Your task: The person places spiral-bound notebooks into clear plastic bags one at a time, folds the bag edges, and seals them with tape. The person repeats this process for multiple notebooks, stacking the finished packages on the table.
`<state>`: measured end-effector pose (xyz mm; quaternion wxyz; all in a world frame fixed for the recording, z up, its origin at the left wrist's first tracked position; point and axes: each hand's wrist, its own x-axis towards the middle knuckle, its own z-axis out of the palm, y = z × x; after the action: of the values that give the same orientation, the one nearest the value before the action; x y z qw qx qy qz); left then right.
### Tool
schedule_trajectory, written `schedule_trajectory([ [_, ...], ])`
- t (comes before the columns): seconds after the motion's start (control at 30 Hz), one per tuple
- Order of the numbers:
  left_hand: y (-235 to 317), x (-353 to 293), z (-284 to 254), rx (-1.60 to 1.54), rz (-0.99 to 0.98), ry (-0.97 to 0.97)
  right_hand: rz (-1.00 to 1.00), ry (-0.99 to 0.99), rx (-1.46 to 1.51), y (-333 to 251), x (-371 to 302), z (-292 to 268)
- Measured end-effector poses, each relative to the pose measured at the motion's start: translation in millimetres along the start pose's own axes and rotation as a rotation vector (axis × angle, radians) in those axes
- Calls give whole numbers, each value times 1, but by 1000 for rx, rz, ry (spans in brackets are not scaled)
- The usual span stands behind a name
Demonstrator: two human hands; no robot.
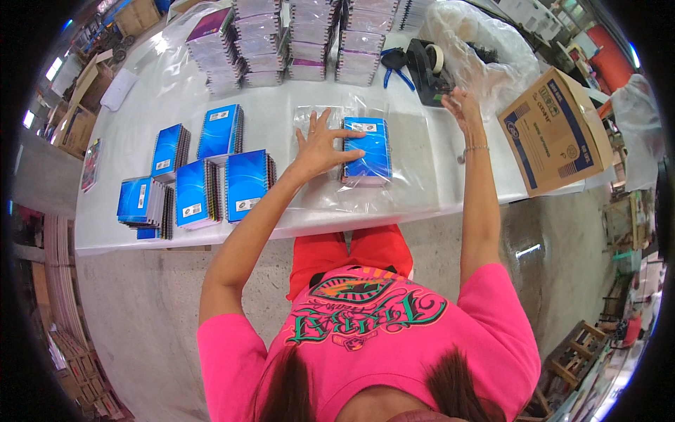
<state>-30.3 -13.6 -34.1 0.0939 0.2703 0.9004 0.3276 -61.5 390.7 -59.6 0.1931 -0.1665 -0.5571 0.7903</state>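
A stack of blue spiral notebooks (pixel 376 165) lies in front of me on a sheet of clear plastic (pixel 415 183). My left hand (pixel 322 146) has its fingers spread, with thumb and index finger resting on the top notebook and the others over the plastic. Over to the right, my right hand (pixel 462 111) is at the near end of a black tape dispenser (pixel 424 74) that carries a roll of tape. Its fingers are bent together by the cutting end; what is between them is too small to make out.
Several blue notebook stacks (pixel 200 190) stand at the left of the white table (pixel 295 228). Tall piles of wrapped notebooks (pixel 307 39) line the back. Blue-handled pliers (pixel 398 69) lie beside the dispenser. A cardboard box (pixel 552 133) and crumpled clear plastic (pixel 485 67) are at the right.
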Motion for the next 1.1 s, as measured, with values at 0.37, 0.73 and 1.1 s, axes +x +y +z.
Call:
schedule_trajectory([
  [0.37,-2,3,1,-19,19,-18,53,-211,-708,-27,-77,24],
  [0.73,-2,4,1,18,20,5,225,-878,-851,-1,-128,145],
  [1.1,18,-33,60,143,-53,238,38,-690,-1559,-16,-139,154],
])
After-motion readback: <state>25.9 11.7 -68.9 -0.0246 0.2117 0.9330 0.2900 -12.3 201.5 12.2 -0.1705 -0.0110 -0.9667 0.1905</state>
